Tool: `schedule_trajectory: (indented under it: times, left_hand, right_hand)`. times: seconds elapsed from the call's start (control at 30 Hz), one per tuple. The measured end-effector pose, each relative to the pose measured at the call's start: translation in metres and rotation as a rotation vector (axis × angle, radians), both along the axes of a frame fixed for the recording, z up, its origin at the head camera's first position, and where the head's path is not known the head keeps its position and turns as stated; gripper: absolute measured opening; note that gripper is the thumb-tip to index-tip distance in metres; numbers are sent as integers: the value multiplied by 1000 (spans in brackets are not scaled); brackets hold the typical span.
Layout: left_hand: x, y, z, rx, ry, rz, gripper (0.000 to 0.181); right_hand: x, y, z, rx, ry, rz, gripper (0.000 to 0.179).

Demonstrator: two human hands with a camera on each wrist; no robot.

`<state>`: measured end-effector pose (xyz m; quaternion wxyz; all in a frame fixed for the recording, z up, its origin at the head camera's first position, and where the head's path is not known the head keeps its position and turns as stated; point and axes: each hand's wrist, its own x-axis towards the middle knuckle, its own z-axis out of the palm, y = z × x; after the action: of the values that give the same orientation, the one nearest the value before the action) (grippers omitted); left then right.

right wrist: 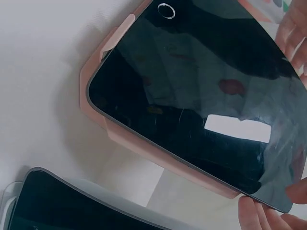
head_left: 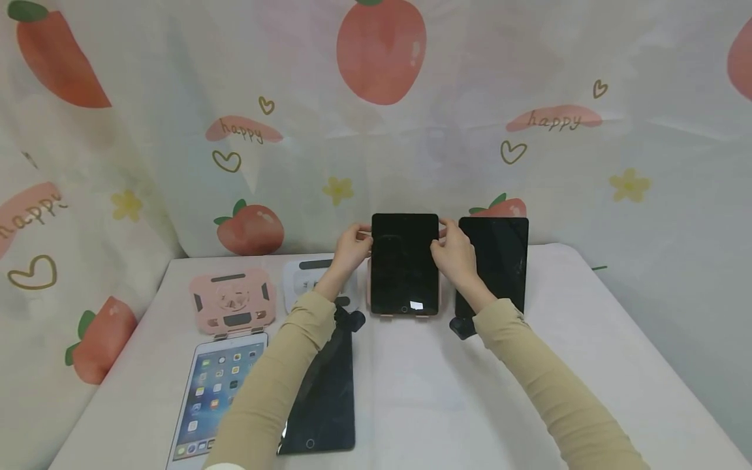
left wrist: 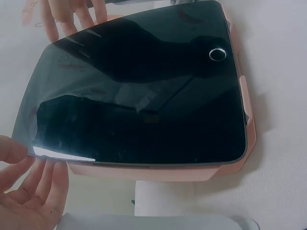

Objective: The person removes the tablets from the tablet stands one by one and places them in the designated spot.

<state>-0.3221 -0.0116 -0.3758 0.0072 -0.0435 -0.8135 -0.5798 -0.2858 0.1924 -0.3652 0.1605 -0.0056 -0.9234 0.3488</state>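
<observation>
A black tablet [head_left: 405, 261] leans upright on a pink stand [head_left: 404, 316], its home button at the bottom. My left hand [head_left: 352, 247] grips its left edge near the top; in the left wrist view the thumb and fingers [left wrist: 55, 179] meet around that edge. On the opposite side my right hand [head_left: 455, 251] pinches the upper right edge, thumb over the front. The fingers [right wrist: 256, 211] curl behind the glass there. The lower end of the tablet sits by the stand's front lip [left wrist: 245, 98]. The tablet hides most of the stand.
Another dark tablet [head_left: 508, 254] stands upright just right of my right hand. To the left, a white tablet [head_left: 217, 385] with a lit screen lies below a pink stand [head_left: 235, 303]. A black tablet [head_left: 326, 398] lies under my left forearm, below a white stand [head_left: 294, 281].
</observation>
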Motion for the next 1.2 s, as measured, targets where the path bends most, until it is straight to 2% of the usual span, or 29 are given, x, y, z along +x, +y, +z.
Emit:
schedule_trajectory:
  times: [0.3, 0.5, 0.77, 1.0, 1.2]
  left_hand:
    - [-3, 3, -6, 44, 4, 26, 31]
    - [-2, 0, -8, 82, 27, 18, 30]
    - [-2, -1, -7, 107, 38, 7, 28]
    - [3, -1, -3, 159, 28, 16, 27]
    - [11, -1, 0, 151, 41, 27, 26]
  right_hand:
    - [-2, -3, 1, -21, -5, -9, 48]
    - [-3, -5, 0, -82, -22, -8, 47]
    - [-3, -3, -1, -115, 2, -53, 41]
    - [0, -2, 1, -210, 31, -79, 34]
    - [4, 1, 3, -265, 45, -56, 30]
